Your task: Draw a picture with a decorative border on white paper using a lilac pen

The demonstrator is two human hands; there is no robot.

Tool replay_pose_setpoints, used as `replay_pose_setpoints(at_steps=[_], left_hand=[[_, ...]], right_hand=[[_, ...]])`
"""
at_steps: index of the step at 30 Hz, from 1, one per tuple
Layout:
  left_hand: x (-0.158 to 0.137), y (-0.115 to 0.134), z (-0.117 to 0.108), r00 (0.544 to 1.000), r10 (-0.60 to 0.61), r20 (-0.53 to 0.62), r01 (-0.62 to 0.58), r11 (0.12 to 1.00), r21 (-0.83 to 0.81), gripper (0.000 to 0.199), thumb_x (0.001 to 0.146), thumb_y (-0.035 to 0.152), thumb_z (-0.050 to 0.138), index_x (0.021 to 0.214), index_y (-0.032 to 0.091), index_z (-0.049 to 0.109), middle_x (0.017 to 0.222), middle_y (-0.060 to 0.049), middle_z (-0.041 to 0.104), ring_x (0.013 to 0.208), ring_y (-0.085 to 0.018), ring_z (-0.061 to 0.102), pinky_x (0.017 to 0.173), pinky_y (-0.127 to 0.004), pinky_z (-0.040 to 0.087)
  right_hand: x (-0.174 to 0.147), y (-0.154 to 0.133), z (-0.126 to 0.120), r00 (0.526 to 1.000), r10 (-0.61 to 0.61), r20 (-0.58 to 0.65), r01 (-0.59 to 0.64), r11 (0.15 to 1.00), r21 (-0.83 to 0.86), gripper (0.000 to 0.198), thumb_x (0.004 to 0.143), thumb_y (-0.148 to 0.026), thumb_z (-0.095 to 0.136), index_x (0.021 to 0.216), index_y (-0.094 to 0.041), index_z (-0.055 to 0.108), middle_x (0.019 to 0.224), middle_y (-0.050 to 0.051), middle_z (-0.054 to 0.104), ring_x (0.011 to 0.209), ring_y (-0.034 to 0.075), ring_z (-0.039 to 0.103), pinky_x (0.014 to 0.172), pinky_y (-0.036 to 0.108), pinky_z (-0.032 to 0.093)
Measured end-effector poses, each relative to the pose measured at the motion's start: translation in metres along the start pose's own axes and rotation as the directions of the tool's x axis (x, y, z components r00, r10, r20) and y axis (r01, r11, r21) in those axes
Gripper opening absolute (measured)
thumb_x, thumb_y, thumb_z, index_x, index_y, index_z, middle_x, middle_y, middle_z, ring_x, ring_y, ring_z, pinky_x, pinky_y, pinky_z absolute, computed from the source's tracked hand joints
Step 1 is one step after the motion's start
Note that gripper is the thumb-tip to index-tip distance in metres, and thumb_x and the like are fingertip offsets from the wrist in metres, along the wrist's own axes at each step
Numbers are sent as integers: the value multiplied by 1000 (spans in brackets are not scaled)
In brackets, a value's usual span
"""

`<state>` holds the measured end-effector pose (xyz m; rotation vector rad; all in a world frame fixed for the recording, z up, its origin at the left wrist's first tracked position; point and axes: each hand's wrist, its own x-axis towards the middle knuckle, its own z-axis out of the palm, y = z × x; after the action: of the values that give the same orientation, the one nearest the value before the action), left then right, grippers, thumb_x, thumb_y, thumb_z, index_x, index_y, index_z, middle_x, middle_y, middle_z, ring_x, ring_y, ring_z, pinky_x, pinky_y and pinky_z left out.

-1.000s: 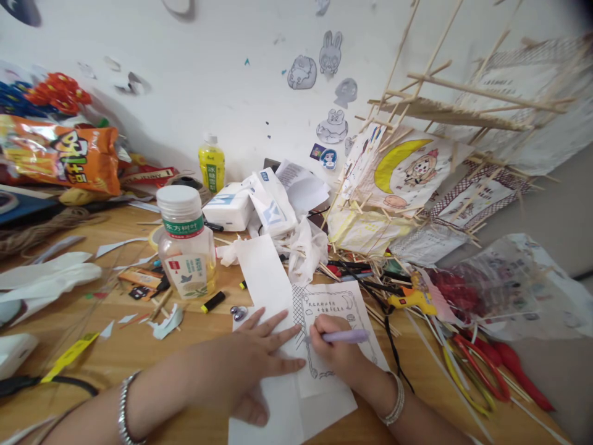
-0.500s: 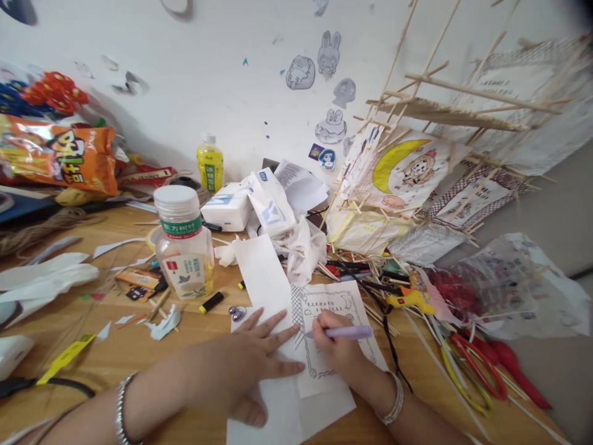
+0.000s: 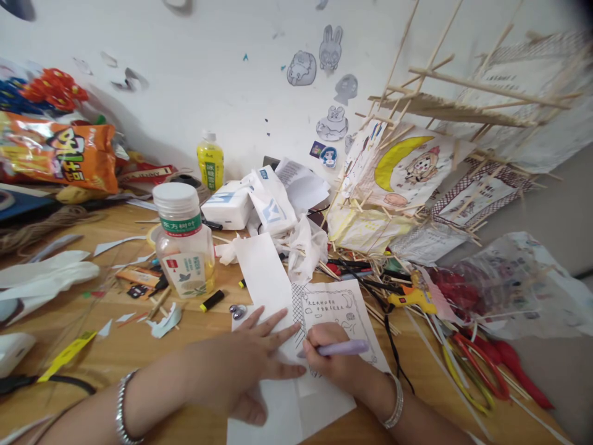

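Observation:
My right hand (image 3: 334, 358) is closed round a light purple pen (image 3: 347, 348), its tip down at the left border of a drawn sheet (image 3: 345, 296). That sheet carries handwritten characters, a moon, a decorated frame and a strip of crosshatching along its left side. Spread flat, my left hand (image 3: 250, 364) presses on a blank white paper strip (image 3: 264, 266), with its fingertips beside the crosshatched strip. Part of the drawing is hidden under my right hand. A small shiny purple object (image 3: 238, 311) lies just above my left fingers.
A plastic bottle (image 3: 183, 247) and a black-and-yellow marker (image 3: 212, 301) stand or lie left of the paper. Tissue packs (image 3: 227, 205) are behind. A stick frame with painted panels (image 3: 403, 167), a yellow glue gun (image 3: 412, 299) and scissors (image 3: 482, 371) are at right.
My right hand has moved down and slightly left with the pen, uncovering more of the drawing's upper part. My left hand stays in place.

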<state>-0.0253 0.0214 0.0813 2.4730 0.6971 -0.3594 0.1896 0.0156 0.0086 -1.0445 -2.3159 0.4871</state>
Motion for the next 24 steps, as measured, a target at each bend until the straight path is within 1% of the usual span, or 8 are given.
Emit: replay_pose_setpoints(at_steps=[3,7,12,16,18,22,24], left_hand=[[0,0,0,1000,-1,-5,1,1000,-9,81,71,26,78,140,39,37,154,-13,11,138,-39,-5,104,-68,3],[-1,-2,2,1000,9,-28,-10,1000,-20,80,71,27,78,139,40,38,154,-11,11,138,-41,-3,103,-70,3],[-1,-3,3,1000,12,-26,-12,1000,-8,82,70,26,78,140,41,37,155,-11,11,138,-41,-3,103,-71,3],[0,-2,2,1000,8,-20,-8,1000,-11,80,71,27,78,139,41,38,155,-10,12,138,-42,-1,103,-72,4],[0,-2,1,1000,1,-14,-1,1000,-8,79,72,28,77,139,41,37,156,-10,10,138,-43,-1,103,-72,4],[-1,-2,2,1000,6,-4,-6,1000,3,80,73,30,76,141,40,35,155,-11,12,138,-42,-3,103,-71,4],[-1,-2,2,1000,6,-1,-6,1000,7,79,74,30,75,141,41,34,155,-12,11,138,-41,-5,103,-70,4]], right_hand=[[2,-1,-1,1000,-3,-11,2,1000,-30,31,86,-20,40,56,-22,30,51,-4,41,52,12,42,52,27,28],[2,-2,-2,999,28,-42,-29,999,-22,31,84,-18,39,56,-22,26,51,-4,38,50,12,39,51,27,27],[3,-2,-2,1000,0,-8,0,1000,-19,30,84,-18,40,57,-22,26,52,-4,37,51,12,39,52,27,26],[4,-2,-3,998,36,-57,-35,999,18,32,84,-18,39,58,-22,20,51,-6,30,48,11,35,49,25,25],[4,-1,-4,996,42,-77,-39,998,39,32,84,-19,39,59,-22,20,51,-6,30,48,10,35,49,25,25],[4,-1,-5,999,1,-51,1,1000,23,31,85,-19,39,59,-22,23,52,-6,32,51,11,37,51,25,26],[5,0,-5,998,18,-53,-18,1000,16,31,84,-19,39,59,-22,22,52,-6,31,50,11,36,51,25,25]])
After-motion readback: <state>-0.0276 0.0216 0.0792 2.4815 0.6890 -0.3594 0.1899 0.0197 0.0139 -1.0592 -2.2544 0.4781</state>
